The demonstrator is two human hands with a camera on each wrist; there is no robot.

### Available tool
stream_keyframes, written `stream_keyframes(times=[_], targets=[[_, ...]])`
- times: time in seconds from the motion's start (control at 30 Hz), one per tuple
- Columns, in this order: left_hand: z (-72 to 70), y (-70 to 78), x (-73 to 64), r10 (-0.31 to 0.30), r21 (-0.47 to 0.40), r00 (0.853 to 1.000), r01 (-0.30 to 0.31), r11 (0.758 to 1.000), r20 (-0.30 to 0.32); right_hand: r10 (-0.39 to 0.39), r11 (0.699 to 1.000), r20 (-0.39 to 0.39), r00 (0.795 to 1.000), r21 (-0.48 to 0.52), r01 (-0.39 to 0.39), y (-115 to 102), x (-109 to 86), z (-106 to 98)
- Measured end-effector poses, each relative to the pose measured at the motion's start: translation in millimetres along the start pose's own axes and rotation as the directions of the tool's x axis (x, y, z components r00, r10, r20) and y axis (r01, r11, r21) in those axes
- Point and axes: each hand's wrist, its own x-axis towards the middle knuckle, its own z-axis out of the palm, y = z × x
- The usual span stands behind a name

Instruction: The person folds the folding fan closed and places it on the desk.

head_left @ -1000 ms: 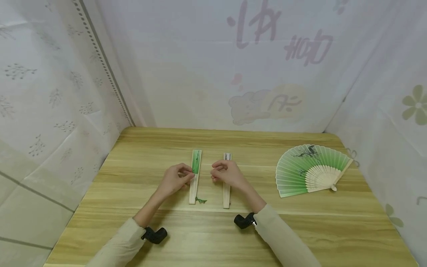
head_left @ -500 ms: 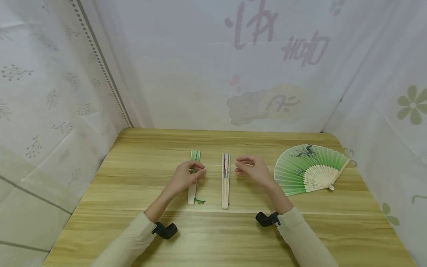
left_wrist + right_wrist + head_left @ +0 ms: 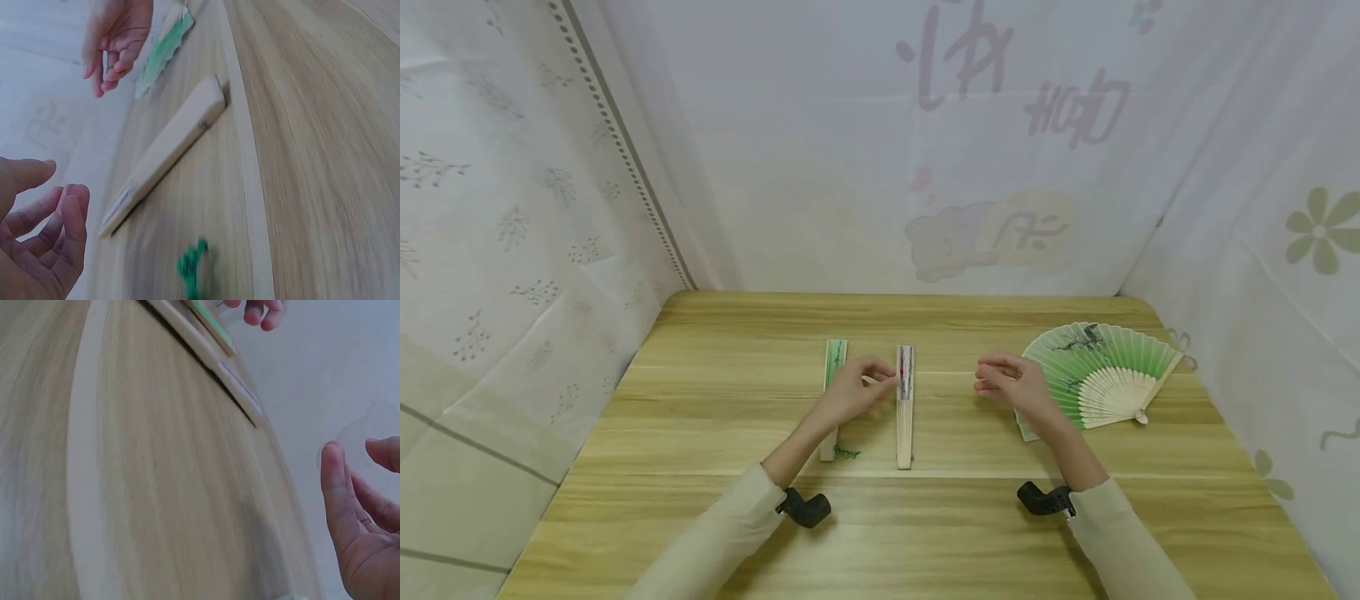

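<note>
Two folded hand fans lie side by side on the table. The left one is a green folded fan (image 3: pixel 828 433) with a green tassel (image 3: pixel 847 452) at its lower end. The other, a white patterned folded fan (image 3: pixel 905 425), lies just right of it. My left hand (image 3: pixel 853 389) hovers over the gap, fingers loosely bent, covering part of the green folded fan in the head view. It holds nothing in the left wrist view. Further right, my right hand (image 3: pixel 1018 387) hangs with loosely bent, unfilled fingers beside a spread green fan (image 3: pixel 1052 350), partly covering its left edge.
The wooden table (image 3: pixel 737 333) carries all the fans. A pale printed curtain (image 3: pixel 820 167) stands behind its far edge, with more cloth at both sides. A black wrist camera (image 3: pixel 805 507) is on the left wrist, another black camera (image 3: pixel 1043 498) on the right.
Both hands have moved right, the right hand from the white patterned folded fan to beside the spread fan, the left past the green folded fan. The fans stay where they lay.
</note>
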Motion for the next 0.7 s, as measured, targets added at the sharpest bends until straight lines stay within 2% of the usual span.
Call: stream_keyframes(times=[0.1,0.27,0.37,0.53,0.7], targets=[[9.0,2.3,3.5,0.008,0.019,1.000,-0.008,1.000,0.009,0.020,1.000,-0.014,1.000,-0.010,-0.020,2.2,-4.9,-12.2],[27.0,8.8,9.7,0.007,-0.025,0.997,-0.005,1.000,0.082,0.041,0.998,-0.044,0.998,-0.055,-0.043,1.6,-15.0,-37.0],[39.6,15.0,14.4,0.023,-0.050,0.993,-0.017,0.999,0.119,0.047,0.998,-0.059,0.997,-0.039,-0.050,0.3,-21.1,-52.2],[62.0,24.1,21.0,0.048,-0.043,0.987,-0.041,0.998,0.156,0.071,0.997,-0.093,0.993,-0.004,-0.072,-3.9,-31.4,-74.5],[82.8,31.1,23.6,0.029,-0.026,0.982,-0.025,0.999,0.186,0.070,0.997,-0.108,0.992,-0.015,-0.072,-7.2,-43.8,-93.4]])
